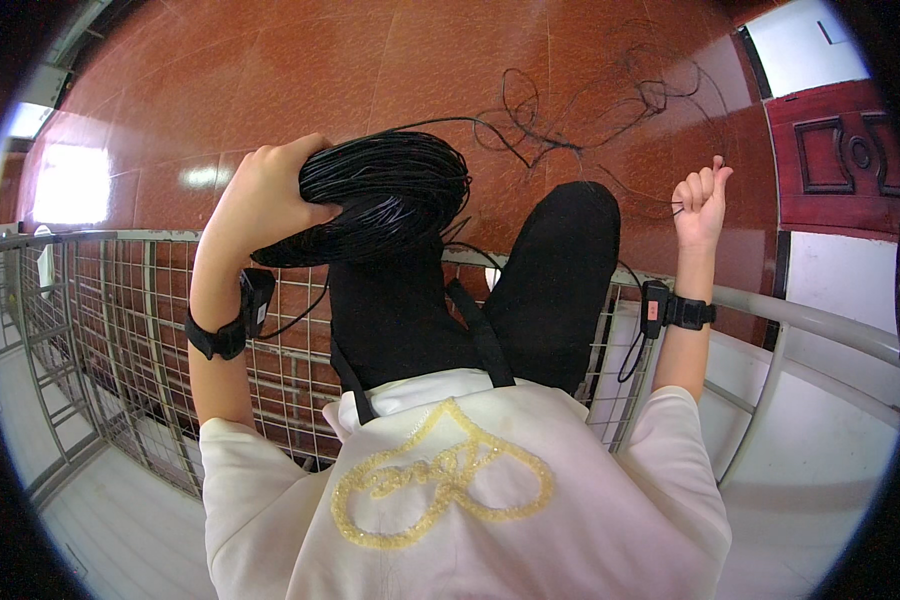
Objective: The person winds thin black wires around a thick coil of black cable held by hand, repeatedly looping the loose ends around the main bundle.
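A thick coil of thin black cable (390,190) rests on my left thigh. My left hand (270,195) is closed around the coil's left side, thumb at the front and fingers over the back. From the top of the coil one strand runs right across to a loose tangle of cable (545,145) on the floor. Out to the right, above the floor, my right hand (702,205) is closed in a pinch on a strand of the cable, which shows beside the little finger.
I sit on a metal frame with wire mesh (160,330), its grey tubular rail (820,335) curving on the right. Reddish-brown tiles (270,80) cover the floor ahead. A dark red panelled door (835,160) stands far right. Black devices are strapped to both wrists, with wires hanging.
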Tool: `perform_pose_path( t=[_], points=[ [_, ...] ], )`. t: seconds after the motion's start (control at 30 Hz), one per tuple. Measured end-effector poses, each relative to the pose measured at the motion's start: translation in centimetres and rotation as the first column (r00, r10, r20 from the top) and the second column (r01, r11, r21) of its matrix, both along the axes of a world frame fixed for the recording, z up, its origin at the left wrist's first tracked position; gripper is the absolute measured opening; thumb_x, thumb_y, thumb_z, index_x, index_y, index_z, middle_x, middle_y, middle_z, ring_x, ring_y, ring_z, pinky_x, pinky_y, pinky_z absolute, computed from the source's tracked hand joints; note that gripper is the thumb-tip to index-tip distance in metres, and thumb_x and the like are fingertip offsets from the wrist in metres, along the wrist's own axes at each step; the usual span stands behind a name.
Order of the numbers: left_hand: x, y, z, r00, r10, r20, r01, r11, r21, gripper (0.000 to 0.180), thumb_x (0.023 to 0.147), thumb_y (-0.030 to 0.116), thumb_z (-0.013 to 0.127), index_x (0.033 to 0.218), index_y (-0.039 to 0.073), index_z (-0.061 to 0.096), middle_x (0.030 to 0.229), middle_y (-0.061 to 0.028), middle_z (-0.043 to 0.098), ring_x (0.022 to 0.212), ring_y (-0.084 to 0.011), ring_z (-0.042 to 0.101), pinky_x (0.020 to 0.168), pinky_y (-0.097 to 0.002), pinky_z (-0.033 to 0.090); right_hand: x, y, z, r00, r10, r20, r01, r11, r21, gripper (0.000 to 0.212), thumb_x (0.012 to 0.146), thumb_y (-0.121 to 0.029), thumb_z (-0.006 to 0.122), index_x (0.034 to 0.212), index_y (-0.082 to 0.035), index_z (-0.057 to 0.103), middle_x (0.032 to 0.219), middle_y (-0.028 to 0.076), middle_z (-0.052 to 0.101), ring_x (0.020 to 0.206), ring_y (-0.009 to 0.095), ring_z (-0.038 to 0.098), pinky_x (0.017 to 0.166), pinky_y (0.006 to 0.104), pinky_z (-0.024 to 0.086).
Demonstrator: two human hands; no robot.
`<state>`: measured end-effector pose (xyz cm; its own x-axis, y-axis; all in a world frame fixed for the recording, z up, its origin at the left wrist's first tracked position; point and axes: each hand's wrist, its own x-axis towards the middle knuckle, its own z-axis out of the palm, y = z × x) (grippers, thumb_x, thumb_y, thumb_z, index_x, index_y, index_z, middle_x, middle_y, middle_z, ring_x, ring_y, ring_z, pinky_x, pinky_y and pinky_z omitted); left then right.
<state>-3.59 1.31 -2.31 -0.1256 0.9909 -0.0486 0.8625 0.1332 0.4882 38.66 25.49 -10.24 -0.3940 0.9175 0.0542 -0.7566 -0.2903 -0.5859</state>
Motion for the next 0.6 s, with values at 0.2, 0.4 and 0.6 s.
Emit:
perform_pose_path(
  t=[0.2, 0.4, 0.6],
  points=[
    [0.2, 0.2, 0.2, 1.0, -0.006, -0.018, 0.006, 1.0, -0.019, 0.041, 0.06, 0.022, 0.077, 0.092, 0.002, 0.061, 0.078, -0.017, 0.064, 0.075, -0.0321, 0.063, 0.068, -0.0375, 0.048, -0.7, 0.3, 3.2, 0.989, 0.004, -0.151, 0.013, 0.994, 0.111, 0.035, 0.094, -0.036, 0.036, 0.097, -0.009, 0.058, 0.053, -0.003, 0.022, 0.044, 0.008, 0.019, 0.042, 0.0227, 0.018],
    [0.3, 0.3, 0.2, 1.0, 0.001, 0.002, -0.001, 0.999, -0.037, 0.042, 0.059, 0.021, 0.076, 0.094, 0.002, 0.061, 0.078, -0.0174, 0.064, 0.076, -0.0332, 0.063, 0.069, -0.0383, 0.048, -1.5, 0.3, 5.8, 0.977, -0.02, -0.211, 0.052, 0.988, 0.145, 0.031, 0.095, -0.032, 0.038, 0.09, -0.008, 0.057, 0.058, -0.003, 0.028, 0.05, 0.009, 0.025, 0.046, 0.0226, 0.023],
    [0.3, 0.2, 0.3, 1.0, 0.014, 0.001, -0.014, 0.999, -0.035, 0.041, 0.059, 0.018, 0.075, 0.094, 0.002, 0.06, 0.078, -0.0174, 0.064, 0.076, -0.033, 0.063, 0.069, -0.038, 0.049, -1.6, 0.4, 5.7, 0.965, 0.046, -0.258, -0.016, 0.993, 0.116, 0.031, 0.095, -0.031, 0.038, 0.093, -0.005, 0.056, 0.059, -0.001, 0.034, 0.05, 0.009, 0.029, 0.047, 0.0221, 0.026]
  ],
)
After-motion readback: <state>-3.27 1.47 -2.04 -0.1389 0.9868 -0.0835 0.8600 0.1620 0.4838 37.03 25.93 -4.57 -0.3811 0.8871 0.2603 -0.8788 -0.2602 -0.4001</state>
